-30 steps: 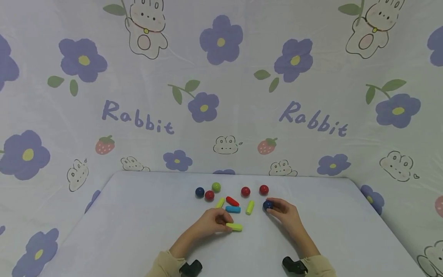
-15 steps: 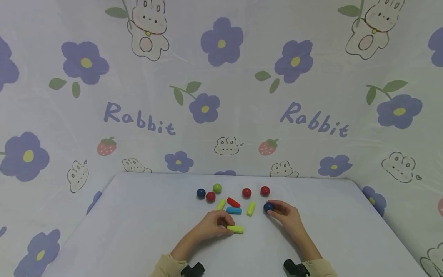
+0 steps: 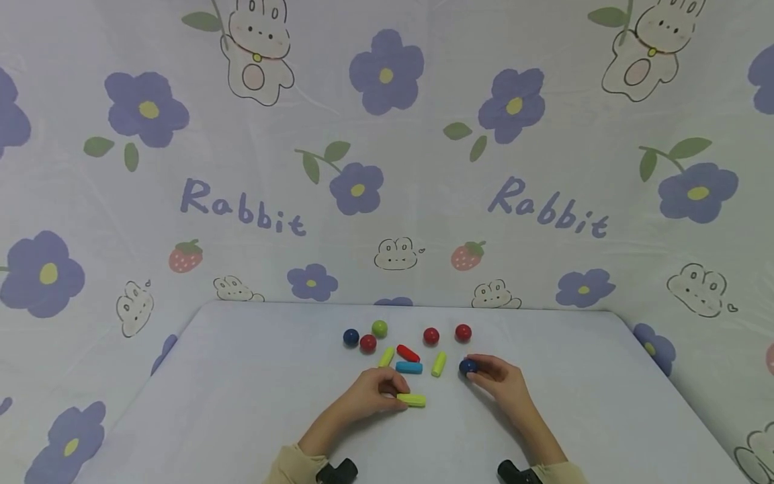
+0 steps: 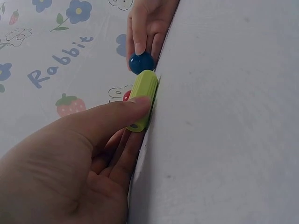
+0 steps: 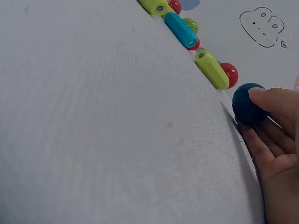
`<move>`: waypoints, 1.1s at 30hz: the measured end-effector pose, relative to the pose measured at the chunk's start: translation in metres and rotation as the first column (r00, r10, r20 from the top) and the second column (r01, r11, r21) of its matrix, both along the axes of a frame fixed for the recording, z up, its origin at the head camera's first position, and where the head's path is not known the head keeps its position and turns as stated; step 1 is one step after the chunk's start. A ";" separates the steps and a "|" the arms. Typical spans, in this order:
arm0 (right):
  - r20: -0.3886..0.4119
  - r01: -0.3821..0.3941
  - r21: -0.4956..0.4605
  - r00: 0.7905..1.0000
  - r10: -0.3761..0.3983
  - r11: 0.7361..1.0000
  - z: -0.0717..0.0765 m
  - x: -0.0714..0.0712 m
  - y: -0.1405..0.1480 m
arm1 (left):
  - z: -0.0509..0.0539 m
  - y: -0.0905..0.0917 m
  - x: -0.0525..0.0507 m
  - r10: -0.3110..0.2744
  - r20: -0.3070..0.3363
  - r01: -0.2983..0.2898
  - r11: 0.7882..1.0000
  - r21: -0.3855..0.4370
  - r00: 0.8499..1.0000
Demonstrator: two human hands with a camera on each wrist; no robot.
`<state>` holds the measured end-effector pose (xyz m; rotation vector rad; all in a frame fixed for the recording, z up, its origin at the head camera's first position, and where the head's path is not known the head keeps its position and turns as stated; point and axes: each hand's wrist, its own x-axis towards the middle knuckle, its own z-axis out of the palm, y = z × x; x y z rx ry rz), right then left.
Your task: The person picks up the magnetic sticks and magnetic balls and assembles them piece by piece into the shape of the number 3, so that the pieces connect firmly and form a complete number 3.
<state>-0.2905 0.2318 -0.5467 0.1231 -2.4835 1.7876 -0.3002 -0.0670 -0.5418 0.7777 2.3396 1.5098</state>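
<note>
My left hand (image 3: 370, 393) pinches a yellow-green ribbed stick (image 4: 145, 88) between thumb and fingers, low over the white table. To the right, my right hand (image 3: 498, 378) grips a dark blue ball (image 5: 247, 103) between thumb and fingertips. Beyond the left hand lie a blue stick (image 3: 409, 368), a red stick (image 3: 408, 353) and a yellow-green stick (image 3: 386, 356), partly hidden by that hand. Another yellow-green stick (image 3: 439, 364) lies between the two hands. In the left wrist view the held stick's far end appears just below the blue ball.
Farther back on the white table (image 3: 242, 390) sit a dark blue ball (image 3: 351, 337), a red ball (image 3: 368, 343) and a green ball (image 3: 379, 328), grouped at left. Two more red balls, one left (image 3: 431, 336) and one right (image 3: 463, 333), stand behind. A patterned cloth (image 3: 423, 168) hangs behind the table.
My right hand has come slightly nearer to me with the blue ball. The left hand keeps its grip on the yellow-green stick with hardly any motion. The head view has shifted a little.
</note>
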 end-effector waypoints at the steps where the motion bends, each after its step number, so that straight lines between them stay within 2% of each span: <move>1: 0.002 -0.001 -0.002 1.000 0.001 1.000 0.000 0.001 0.000 | 0.000 0.000 0.000 0.001 0.001 -0.001 1.000 0.001 1.000; 5: 0.008 0.008 -0.021 1.000 -0.008 1.000 0.000 0.003 -0.002 | 0.000 0.000 0.001 0.006 0.007 -0.006 1.000 0.004 1.000; 12: 0.005 -0.034 -0.006 0.999 0.034 0.999 -0.002 0.005 -0.006 | -0.003 -0.002 -0.002 0.002 0.005 -0.002 1.000 0.005 1.000; 18: 0.024 -0.069 -0.045 0.997 0.070 0.997 -0.001 0.009 -0.012 | -0.005 -0.003 -0.004 -0.012 -0.012 0.012 1.000 0.002 1.000; 33: 0.036 -0.140 0.000 0.989 0.140 0.990 0.002 0.014 -0.022 | -0.002 -0.002 -0.001 0.010 0.025 -0.010 1.000 0.000 1.000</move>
